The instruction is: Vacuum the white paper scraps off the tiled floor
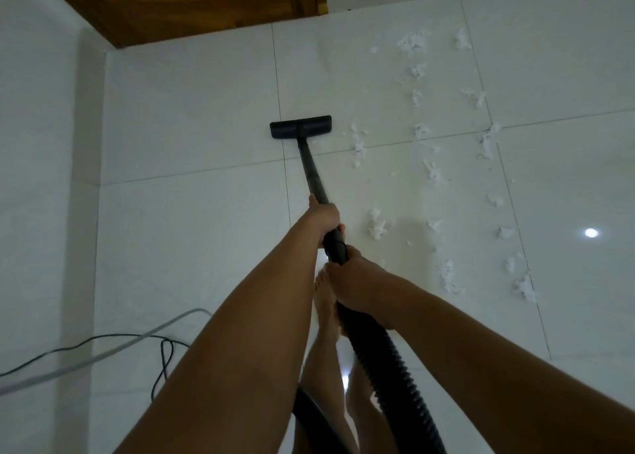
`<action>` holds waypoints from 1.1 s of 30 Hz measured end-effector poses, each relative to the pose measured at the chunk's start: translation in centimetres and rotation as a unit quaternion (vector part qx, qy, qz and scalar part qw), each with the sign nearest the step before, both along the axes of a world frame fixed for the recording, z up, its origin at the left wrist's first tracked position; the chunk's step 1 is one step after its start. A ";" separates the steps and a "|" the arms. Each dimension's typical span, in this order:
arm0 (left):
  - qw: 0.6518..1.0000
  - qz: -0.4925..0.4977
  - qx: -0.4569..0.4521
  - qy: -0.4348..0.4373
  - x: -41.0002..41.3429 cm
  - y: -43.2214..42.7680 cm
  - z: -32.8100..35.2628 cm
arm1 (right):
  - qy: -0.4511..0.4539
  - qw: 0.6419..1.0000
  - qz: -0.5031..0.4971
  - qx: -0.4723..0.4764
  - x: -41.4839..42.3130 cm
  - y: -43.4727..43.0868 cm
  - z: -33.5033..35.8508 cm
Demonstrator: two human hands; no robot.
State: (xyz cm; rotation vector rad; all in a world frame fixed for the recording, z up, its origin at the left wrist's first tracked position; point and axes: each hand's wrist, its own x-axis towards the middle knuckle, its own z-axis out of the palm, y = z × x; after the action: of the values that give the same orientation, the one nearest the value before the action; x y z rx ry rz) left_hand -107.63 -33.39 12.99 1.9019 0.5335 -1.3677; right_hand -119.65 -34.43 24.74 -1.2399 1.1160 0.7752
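Many paper scraps [433, 173] litter tiled floor [206, 110], right of nozzle [300, 127] | wand [311, 168] long axis runs away from person, nozzle flat on tile | left hand [324, 218], arm extended, grips wand | right hand [354, 283] grips hose [388, 361] end

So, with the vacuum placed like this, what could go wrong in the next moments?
The floor head sits left of the paper scraps; a quick sideways sweep might scatter the light pieces instead of sucking them up.
The cables lie loose on the tiles at the left; a step back that way could mean a trip.
The hose runs close by the bare foot and might snag it.
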 end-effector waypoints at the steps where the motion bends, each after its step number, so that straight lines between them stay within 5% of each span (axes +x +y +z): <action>1: 1.000 0.002 -0.001 -0.004 -0.9 0.6 -0.2 | 0.006 1.000 -0.003 0.007 -0.8 0.6 -0.1; 12: 1.000 0.016 -0.021 -0.010 -6.0 6.9 -2.1 | 0.024 0.996 -0.042 0.070 -6.3 6.6 -1.8; 19: 0.998 0.036 -0.046 -0.024 -8.8 10.9 -3.4 | -0.061 0.968 -0.179 0.166 -10.9 11.0 -4.5; 26: 0.993 0.097 -0.069 -0.022 -14.1 15.7 -6.6 | -0.080 0.975 -0.172 0.115 -16.1 16.4 -9.1; 33: 0.997 0.011 -0.055 -0.055 -17.0 18.4 -8.4 | -0.104 0.993 -0.054 -0.019 -19.4 19.0 -9.6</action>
State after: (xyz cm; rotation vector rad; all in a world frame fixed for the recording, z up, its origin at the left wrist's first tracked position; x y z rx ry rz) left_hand -124.60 -15.03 4.55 1.8644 0.4147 -1.2444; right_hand -139.00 -15.48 15.19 -1.2510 1.0207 0.5324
